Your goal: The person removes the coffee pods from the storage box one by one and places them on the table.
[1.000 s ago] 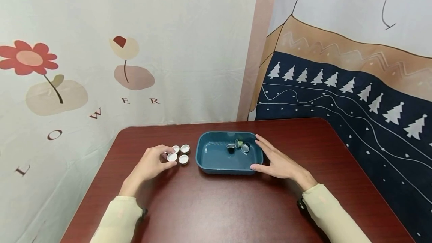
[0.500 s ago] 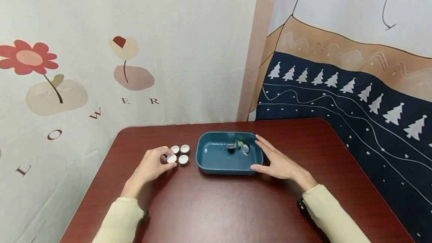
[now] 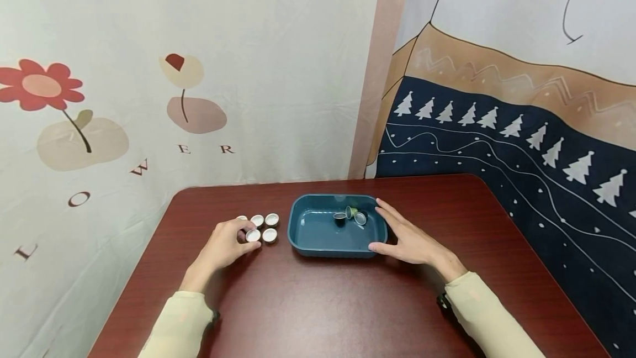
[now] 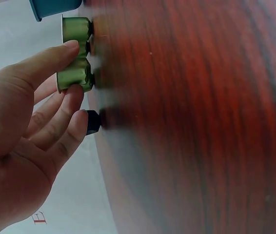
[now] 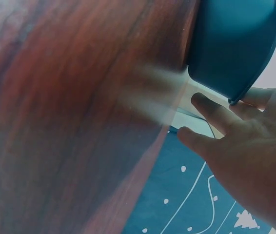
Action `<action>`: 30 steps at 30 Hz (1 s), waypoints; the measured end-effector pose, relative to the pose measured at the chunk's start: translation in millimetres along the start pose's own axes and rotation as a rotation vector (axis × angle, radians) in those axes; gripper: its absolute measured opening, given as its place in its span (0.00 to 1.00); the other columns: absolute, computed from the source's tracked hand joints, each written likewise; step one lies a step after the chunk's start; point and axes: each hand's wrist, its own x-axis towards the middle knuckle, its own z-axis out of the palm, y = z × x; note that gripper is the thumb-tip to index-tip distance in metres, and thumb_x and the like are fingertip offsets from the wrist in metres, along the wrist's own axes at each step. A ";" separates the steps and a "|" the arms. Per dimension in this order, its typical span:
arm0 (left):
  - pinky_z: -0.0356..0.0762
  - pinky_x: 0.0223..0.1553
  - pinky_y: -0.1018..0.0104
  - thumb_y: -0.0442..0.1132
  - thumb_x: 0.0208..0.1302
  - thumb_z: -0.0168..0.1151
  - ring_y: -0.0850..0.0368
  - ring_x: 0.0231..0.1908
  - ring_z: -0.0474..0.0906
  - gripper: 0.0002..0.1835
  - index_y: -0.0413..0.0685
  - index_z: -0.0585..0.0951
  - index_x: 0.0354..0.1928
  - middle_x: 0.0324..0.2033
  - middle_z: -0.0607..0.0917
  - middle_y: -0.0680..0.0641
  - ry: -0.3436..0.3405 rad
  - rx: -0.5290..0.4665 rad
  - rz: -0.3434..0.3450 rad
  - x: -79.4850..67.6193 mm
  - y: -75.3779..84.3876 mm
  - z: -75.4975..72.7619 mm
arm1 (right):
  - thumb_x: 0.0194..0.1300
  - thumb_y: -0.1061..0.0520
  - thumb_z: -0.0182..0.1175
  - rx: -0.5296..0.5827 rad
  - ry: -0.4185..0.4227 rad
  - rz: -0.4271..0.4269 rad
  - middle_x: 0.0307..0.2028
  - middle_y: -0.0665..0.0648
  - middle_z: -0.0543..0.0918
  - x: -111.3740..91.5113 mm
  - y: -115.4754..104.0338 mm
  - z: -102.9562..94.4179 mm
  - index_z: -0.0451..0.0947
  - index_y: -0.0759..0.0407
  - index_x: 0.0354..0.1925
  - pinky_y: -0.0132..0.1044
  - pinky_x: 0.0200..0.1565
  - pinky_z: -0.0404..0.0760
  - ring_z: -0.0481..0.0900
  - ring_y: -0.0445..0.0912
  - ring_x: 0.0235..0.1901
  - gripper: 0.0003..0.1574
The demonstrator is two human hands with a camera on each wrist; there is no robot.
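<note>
In the head view my left hand [image 3: 226, 243] is at the table's left side, thumb and forefinger on either side of a coffee capsule [image 3: 253, 235] with a white lid. The left wrist view shows this capsule [image 4: 74, 75] as green, its narrow end close to the table. Several more lid-up capsules stand around it, one of them [image 3: 270, 235] just to the right; another, dark one [image 4: 93, 122] is partly hidden by my fingers. My right hand [image 3: 409, 239] touches the right end of a blue tray [image 3: 330, 252], fingers fairly straight and spread along its rim.
Inside the tray lie a dark capsule [image 3: 339, 219], a green capsule [image 3: 350, 212] and a pale-lidded capsule [image 3: 360, 218], grouped toward its right end. The reddish-brown table [image 3: 318, 303] ends at a fabric backdrop [image 3: 298, 70] behind it.
My left hand and its capsule have shifted slightly toward me, beside the neighbouring capsule. Another capsule lid shows behind my left fingers now. The right hand and tray have stayed still.
</note>
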 end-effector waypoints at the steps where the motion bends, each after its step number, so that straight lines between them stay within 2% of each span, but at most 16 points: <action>1: 0.81 0.38 0.68 0.38 0.58 0.88 0.67 0.32 0.82 0.15 0.47 0.93 0.45 0.33 0.88 0.54 -0.001 0.000 -0.002 0.1 -0.5 0.2 | 0.74 0.25 0.69 -0.001 0.000 0.000 0.94 0.52 0.47 0.0 0.2 -0.1 0.52 0.56 0.92 0.71 0.83 0.67 0.57 0.60 0.90 0.68; 8: 0.80 0.39 0.67 0.38 0.59 0.88 0.66 0.32 0.82 0.15 0.48 0.93 0.46 0.31 0.89 0.54 -0.010 -0.003 -0.024 -0.4 -2.5 1.5 | 0.72 0.25 0.71 0.013 -0.006 0.016 0.94 0.48 0.46 0.3 0.1 -0.5 0.52 0.53 0.92 0.69 0.85 0.66 0.56 0.57 0.91 0.69; 15: 0.80 0.38 0.68 0.39 0.60 0.88 0.67 0.32 0.81 0.14 0.50 0.92 0.44 0.32 0.88 0.54 -0.019 -0.012 -0.041 -1.8 -2.9 2.3 | 0.72 0.25 0.71 0.009 -0.005 0.014 0.94 0.48 0.47 -0.3 0.2 -0.6 0.52 0.53 0.92 0.69 0.84 0.67 0.56 0.57 0.91 0.69; 22: 0.81 0.38 0.68 0.39 0.59 0.88 0.64 0.33 0.84 0.15 0.48 0.93 0.45 0.34 0.90 0.52 -0.010 -0.020 -0.037 -1.1 -3.8 2.4 | 0.74 0.25 0.70 -0.001 -0.002 0.001 0.94 0.51 0.47 -0.4 0.9 0.2 0.52 0.55 0.92 0.71 0.83 0.68 0.58 0.59 0.90 0.68; 30: 0.85 0.40 0.68 0.39 0.60 0.88 0.62 0.35 0.88 0.14 0.47 0.92 0.44 0.35 0.92 0.51 -0.004 -0.038 -0.045 0.7 -3.5 1.6 | 0.72 0.25 0.71 0.007 -0.004 0.016 0.94 0.49 0.47 -0.2 1.3 -0.5 0.52 0.53 0.92 0.70 0.84 0.67 0.57 0.57 0.90 0.69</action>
